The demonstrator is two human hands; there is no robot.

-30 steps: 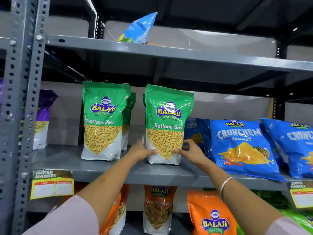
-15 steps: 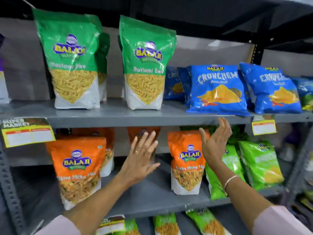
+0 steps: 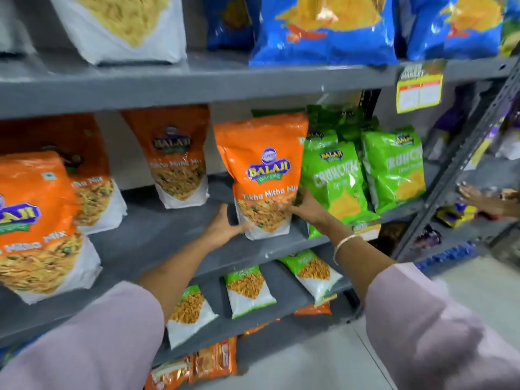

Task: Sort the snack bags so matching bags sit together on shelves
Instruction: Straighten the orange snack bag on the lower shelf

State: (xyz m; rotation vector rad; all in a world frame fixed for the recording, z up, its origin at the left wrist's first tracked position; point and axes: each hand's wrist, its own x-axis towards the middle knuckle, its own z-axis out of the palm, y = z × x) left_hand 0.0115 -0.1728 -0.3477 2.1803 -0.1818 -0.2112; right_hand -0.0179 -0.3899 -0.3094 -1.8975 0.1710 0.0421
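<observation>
An orange Tikha Mitha Mix bag (image 3: 264,153) stands upright on the middle grey shelf (image 3: 157,235). My left hand (image 3: 225,226) grips its lower left corner and my right hand (image 3: 306,209) clasps its lower right side. Other orange bags of the same kind stand to the left, one at the back (image 3: 177,159) and a large near one (image 3: 33,220). Green Crunchem bags (image 3: 334,181) press against the held bag's right side. Blue Crunchem bags (image 3: 323,29) and a Ratlami Sev bag (image 3: 126,29) sit on the shelf above.
Small green-and-white bags (image 3: 247,291) lie on the lower shelf, with orange packets (image 3: 213,358) below them. A yellow price tag (image 3: 419,88) hangs from the upper shelf edge. A slanted shelf post (image 3: 455,164) stands right, and another person's hand (image 3: 486,201) reaches in beyond it.
My view dropped from the Ratlami Sev shelf to the shelf below. Both hands let go of the green bag, hovered open, and now close on the orange bag.
</observation>
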